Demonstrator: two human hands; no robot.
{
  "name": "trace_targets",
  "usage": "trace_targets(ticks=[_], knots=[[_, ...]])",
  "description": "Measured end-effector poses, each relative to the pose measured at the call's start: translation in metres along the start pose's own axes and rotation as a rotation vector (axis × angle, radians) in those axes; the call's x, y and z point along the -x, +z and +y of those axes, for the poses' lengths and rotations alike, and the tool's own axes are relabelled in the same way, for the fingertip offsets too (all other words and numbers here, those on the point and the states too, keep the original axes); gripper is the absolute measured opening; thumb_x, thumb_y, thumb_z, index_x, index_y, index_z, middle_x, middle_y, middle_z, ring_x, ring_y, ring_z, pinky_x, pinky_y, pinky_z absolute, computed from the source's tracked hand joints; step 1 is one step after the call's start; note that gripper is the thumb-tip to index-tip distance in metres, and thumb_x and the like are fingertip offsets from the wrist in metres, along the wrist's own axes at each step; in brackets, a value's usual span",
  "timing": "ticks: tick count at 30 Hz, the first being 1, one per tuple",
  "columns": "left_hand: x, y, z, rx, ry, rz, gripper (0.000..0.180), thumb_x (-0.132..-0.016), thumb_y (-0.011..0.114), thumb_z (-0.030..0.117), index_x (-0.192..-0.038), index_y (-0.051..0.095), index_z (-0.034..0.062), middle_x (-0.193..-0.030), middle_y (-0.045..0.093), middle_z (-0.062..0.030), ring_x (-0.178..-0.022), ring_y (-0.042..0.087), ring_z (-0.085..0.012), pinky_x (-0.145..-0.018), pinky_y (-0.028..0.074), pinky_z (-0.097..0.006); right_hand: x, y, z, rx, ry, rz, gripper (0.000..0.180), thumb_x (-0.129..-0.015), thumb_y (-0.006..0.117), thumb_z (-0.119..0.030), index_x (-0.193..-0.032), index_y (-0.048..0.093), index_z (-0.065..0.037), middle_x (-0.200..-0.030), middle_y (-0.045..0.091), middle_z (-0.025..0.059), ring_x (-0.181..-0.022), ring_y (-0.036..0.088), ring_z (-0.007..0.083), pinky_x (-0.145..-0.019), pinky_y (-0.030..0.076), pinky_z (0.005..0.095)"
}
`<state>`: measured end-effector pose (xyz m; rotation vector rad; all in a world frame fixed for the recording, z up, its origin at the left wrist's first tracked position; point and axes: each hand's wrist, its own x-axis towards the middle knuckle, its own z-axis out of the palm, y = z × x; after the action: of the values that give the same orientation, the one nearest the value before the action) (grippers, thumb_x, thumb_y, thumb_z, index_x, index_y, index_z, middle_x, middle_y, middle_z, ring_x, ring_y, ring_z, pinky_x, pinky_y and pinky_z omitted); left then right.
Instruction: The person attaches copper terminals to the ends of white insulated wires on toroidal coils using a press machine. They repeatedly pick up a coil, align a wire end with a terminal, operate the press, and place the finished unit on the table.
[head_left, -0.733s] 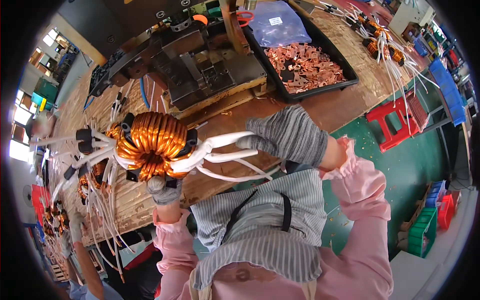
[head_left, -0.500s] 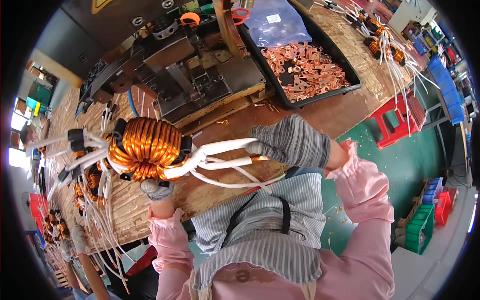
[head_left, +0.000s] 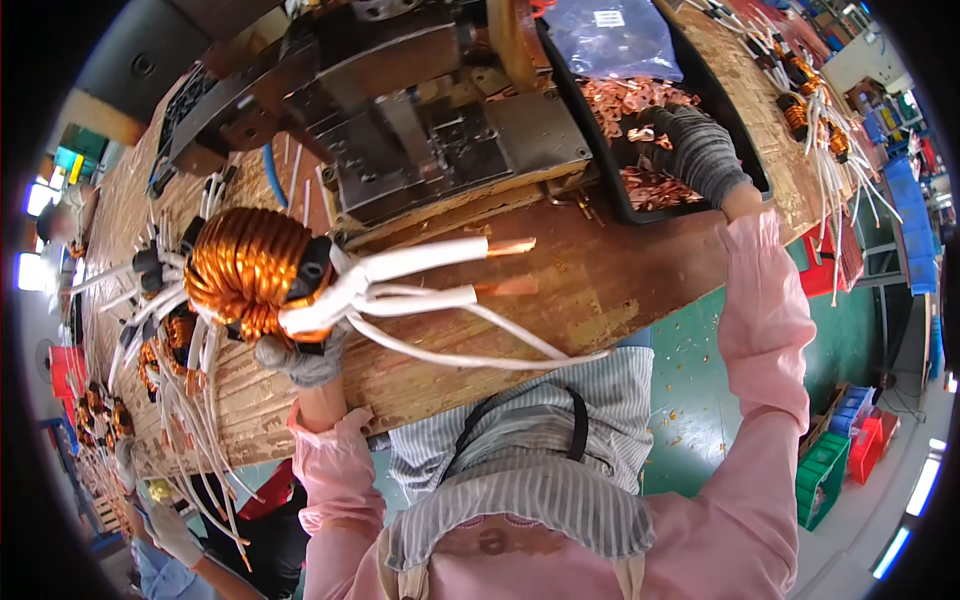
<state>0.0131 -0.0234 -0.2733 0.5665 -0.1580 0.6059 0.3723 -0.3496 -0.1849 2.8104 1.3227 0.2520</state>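
Observation:
My left hand, in a grey glove, holds a wire-wound toroidal coil from below, its fingers partly hidden under the winding. The coil has thick copper turns and dark spacers. From its right side run white-sleeved leads, two of them ending in bare copper; thinner white wires trail below. My right hand, in a striped grey glove, is down in a black tray among copper terminal lugs. Its fingers are curled at the lugs; whatever they grip is hidden.
A dark metal press stands behind the coil on the worn wooden bench. A clear plastic bag lies at the tray's far end. More wired coils lie far right, others at left near a co-worker's gloved hand.
My right hand has let go of the white leads and moved right and away into the tray of lugs. The coil, still in my left hand, has shifted slightly left in view.

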Motion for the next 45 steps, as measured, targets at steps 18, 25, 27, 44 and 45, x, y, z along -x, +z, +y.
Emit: trace_targets(ticks=[18,25,27,44,45], knots=[[-0.019,0.039,-0.002,0.083,0.139,0.068,0.090,-0.061,0.071,0.037,-0.131,0.021,0.0084,-0.127,0.033,-0.0171,-0.112,0.040,-0.0355,-0.082,0.047,-0.050,0.041,-0.030,-0.127,-1.494,0.127,-0.169,0.027,-0.082,0.057,-0.025,-0.093,0.059,-0.001,-0.067,0.056,-0.0006,-0.059,0.051,0.0051,-0.048,0.041,0.0184],[-0.020,0.032,-0.002,0.179,0.135,-0.102,0.087,-0.062,0.070,0.035,-0.130,0.022,0.0084,-0.124,0.036,-0.0187,-0.108,0.044,-0.0366,-0.077,0.051,-0.048,0.058,-0.018,-0.165,-1.819,0.054,-0.421,0.033,-0.081,0.058,-0.023,-0.104,0.056,0.001,-0.069,0.054,0.0016,-0.055,0.048,0.0051,-0.047,0.039,0.0179],[-0.019,0.031,-0.002,0.211,0.134,-0.129,0.085,-0.063,0.070,0.035,-0.129,0.024,0.0089,-0.124,0.037,-0.0184,-0.106,0.045,-0.0367,-0.076,0.051,-0.048,0.057,-0.019,-0.167,-1.770,0.103,-0.464,0.032,-0.082,0.057,-0.022,-0.105,0.055,0.001,-0.067,0.054,0.0018,-0.053,0.047,0.0050,-0.046,0.039,0.0179],[-0.022,0.039,-0.003,-0.095,0.205,0.048,0.084,-0.061,0.067,0.042,-0.129,0.028,0.0135,-0.128,0.036,-0.0144,-0.113,0.040,-0.0347,-0.091,0.039,-0.052,0.060,-0.025,-0.174,-1.852,-0.019,-0.464,0.033,-0.083,0.054,-0.016,-0.110,0.051,0.003,-0.068,0.057,0.0059,-0.058,0.054,0.0099,-0.050,0.043,0.0197],[-0.021,0.039,-0.003,-0.144,0.223,0.115,0.084,-0.061,0.067,0.042,-0.130,0.028,0.0137,-0.128,0.035,-0.0142,-0.114,0.039,-0.0348,-0.092,0.037,-0.052,0.060,-0.031,-0.174,-1.846,-0.037,-0.465,0.033,-0.083,0.053,-0.016,-0.110,0.051,0.003,-0.068,0.057,0.0060,-0.059,0.055,0.0100,-0.051,0.044,0.0196]])
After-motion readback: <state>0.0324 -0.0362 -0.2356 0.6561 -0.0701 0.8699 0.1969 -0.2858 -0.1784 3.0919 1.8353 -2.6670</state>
